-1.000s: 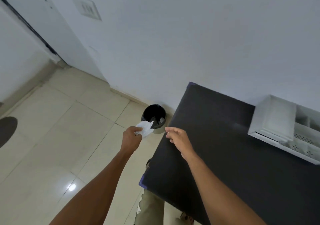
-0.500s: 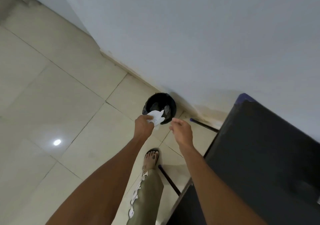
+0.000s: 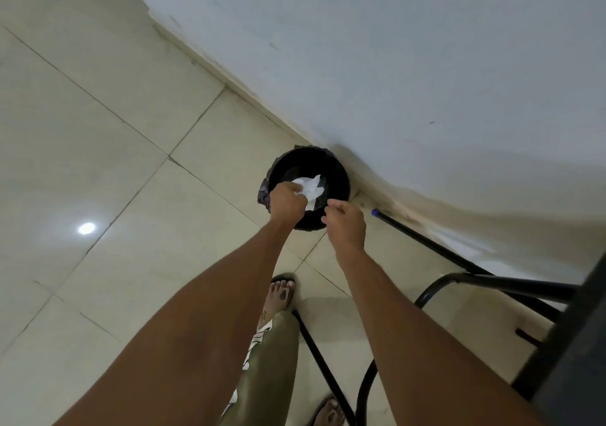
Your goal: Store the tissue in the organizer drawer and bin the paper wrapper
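A round black bin with a dark liner stands on the tiled floor against the wall. My left hand is over its mouth, shut on a crumpled white paper wrapper that sticks out above the bin's opening. My right hand hovers just right of it at the bin's near rim, fingers loosely curled with nothing in them. The organizer and the tissue are out of view.
The black table's edge and its black metal legs fill the right side. My foot stands on the cream floor tiles just behind the bin. The grey-white wall runs behind.
My view has tilted down and closer to the bin; the tabletop slid out to the right. My left hand carried the wrapper from short of the bin to above its opening.
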